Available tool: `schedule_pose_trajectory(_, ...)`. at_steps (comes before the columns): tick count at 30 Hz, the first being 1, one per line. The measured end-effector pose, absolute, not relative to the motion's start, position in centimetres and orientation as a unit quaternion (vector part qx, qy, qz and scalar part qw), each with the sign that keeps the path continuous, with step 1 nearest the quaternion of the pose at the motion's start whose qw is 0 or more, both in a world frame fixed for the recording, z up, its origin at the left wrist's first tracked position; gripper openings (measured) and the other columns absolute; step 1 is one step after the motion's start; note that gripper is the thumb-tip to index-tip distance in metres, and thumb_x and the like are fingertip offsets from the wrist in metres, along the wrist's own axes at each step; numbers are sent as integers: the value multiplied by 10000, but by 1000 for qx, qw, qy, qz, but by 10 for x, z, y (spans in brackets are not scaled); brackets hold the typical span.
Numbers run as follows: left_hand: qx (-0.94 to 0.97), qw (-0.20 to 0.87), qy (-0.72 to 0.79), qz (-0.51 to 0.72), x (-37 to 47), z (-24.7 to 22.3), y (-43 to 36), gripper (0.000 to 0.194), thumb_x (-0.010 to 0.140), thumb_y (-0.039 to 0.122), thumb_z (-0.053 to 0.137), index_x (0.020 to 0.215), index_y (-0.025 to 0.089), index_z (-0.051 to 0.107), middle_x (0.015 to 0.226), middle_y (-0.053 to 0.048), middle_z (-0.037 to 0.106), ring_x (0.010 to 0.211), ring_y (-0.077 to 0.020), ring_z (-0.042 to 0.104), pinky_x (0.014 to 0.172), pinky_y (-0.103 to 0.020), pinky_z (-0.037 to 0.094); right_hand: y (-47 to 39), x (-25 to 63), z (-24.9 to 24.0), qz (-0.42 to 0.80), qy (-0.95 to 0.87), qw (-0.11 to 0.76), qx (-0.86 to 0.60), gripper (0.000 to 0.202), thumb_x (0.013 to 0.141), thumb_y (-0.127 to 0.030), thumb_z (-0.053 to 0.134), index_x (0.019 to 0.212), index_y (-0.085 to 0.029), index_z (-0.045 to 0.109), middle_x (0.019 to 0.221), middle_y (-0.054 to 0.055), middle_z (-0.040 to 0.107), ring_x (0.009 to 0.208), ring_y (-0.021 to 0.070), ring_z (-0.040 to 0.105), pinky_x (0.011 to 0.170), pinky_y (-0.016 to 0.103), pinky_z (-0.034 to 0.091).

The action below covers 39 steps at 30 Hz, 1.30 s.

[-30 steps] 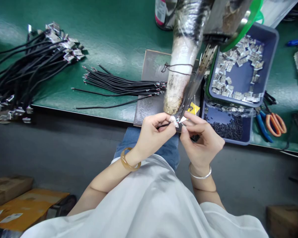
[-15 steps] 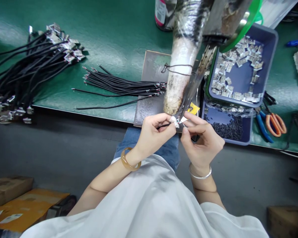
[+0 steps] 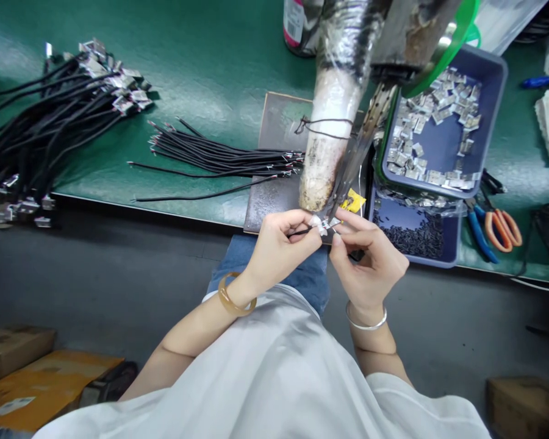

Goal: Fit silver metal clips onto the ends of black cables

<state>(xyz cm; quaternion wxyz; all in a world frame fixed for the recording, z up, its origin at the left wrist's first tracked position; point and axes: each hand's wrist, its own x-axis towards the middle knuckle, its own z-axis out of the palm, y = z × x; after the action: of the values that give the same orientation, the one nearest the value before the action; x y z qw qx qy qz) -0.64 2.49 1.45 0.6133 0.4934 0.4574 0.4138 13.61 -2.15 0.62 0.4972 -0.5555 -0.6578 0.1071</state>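
Our left hand (image 3: 279, 247) pinches a thin black cable (image 3: 299, 232); our right hand (image 3: 370, 262) grips a small silver metal terminal (image 3: 328, 224) just beside its tip. We should keep both aligned and steady.

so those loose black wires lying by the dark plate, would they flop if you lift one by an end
Probably they flop a little. The loose black wires are thin and long, and one strays in a soft curve. They look light, so one should lift easily. The left hand pinches a similar wire that pokes out fairly straight, so short lengths seem to hold shape.
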Motion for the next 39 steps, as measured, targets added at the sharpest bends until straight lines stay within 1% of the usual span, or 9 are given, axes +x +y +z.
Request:
schedule_pose_trajectory(5, 569, 567, 435, 407, -8, 13, 19, 121, 800, 156, 614, 684, 141, 643, 537, 51, 453, 479, -51, 331, 462, -188, 270, -26, 140, 4, 65, -638, 506, -576, 81, 903, -179, 669, 929, -226, 609, 1103, 59, 783, 765, 159, 770, 598, 255, 607)
schedule_pose_trajectory(9, 748, 333, 367, 442, -12, 6, 5, 142, 831, 84, 581, 803, 150, 704, 592, 31, 558, 513, -67, 427, 529, -203, 348, -32, 148, 9, 109, -583, 500, -631, 69, 962, -245, 607, 977, -220, 545, 814, -25, 749, 512, 87, 655, 479, 202, 510)
schedule_pose_trajectory(13, 807, 185, 323, 458, -19, -3, -5, 186, 844, 98, 607, 931, 186, 746, 629, 15, 596, 557, -92, 500, 570, -219, 383, -34, 145, 22, 227, -607, 432, -628, 108, 977, -293, 584, 910, -238, 521, 545, -121, 530, 374, 53, 469, 369, 177, 352)
schedule_pose_trajectory(17, 717, 393, 349, 458, -28, 1, -5, 96, 853, 160, 630, 836, 169, 723, 619, 13, 590, 518, -78, 475, 520, -199, 388, -33, 140, 24, 211, -646, 428, -596, 95, 972, -293, 591, 905, -239, 553, 682, -77, 607, 529, 75, 605, 496, 196, 491)
schedule_pose_trajectory(20, 594, 585, 348, 429, -32, 4, -3, 172, 875, 254, 661, 750, 138, 686, 605, 3, 607, 487, -64, 461, 465, -179, 369, -32, 141, 17, 74, -722, 416, -547, 65, 937, -198, 633, 918, -236, 583, 795, -45, 689, 669, 95, 678, 608, 211, 535)
schedule_pose_trajectory(22, 540, 644, 342, 421, -33, 4, -2, 195, 862, 291, 695, 755, 128, 704, 600, -2, 622, 484, -62, 468, 457, -171, 374, -32, 142, 13, -6, -762, 401, -508, 118, 908, -129, 650, 937, -231, 597, 816, -34, 719, 707, 102, 694, 636, 217, 534)
schedule_pose_trajectory(27, 540, 612, 364, 448, -28, 1, 0, 132, 854, 225, 699, 792, 132, 769, 718, -38, 700, 603, -88, 571, 525, -169, 429, -36, 141, 9, -9, -729, 415, -545, 110, 894, -130, 685, 927, -230, 656, 762, -43, 722, 618, 97, 681, 584, 218, 527)
schedule_pose_trajectory(33, 534, 621, 361, 445, -28, 1, 11, 154, 864, 226, 692, 776, 130, 773, 687, -27, 628, 615, -94, 518, 552, -201, 393, -40, 139, 6, -40, -562, 602, -566, 134, 927, -176, 647, 1044, -228, 686, 716, -43, 683, 485, 87, 620, 428, 206, 462)
schedule_pose_trajectory(39, 524, 649, 358, 419, -25, 1, 16, 173, 874, 253, 690, 800, 126, 783, 689, -23, 566, 617, -96, 456, 545, -226, 337, -36, 140, 5, -97, -723, 447, -519, 238, 807, -57, 760, 964, -213, 672, 1068, 49, 784, 901, 176, 775, 796, 282, 645)
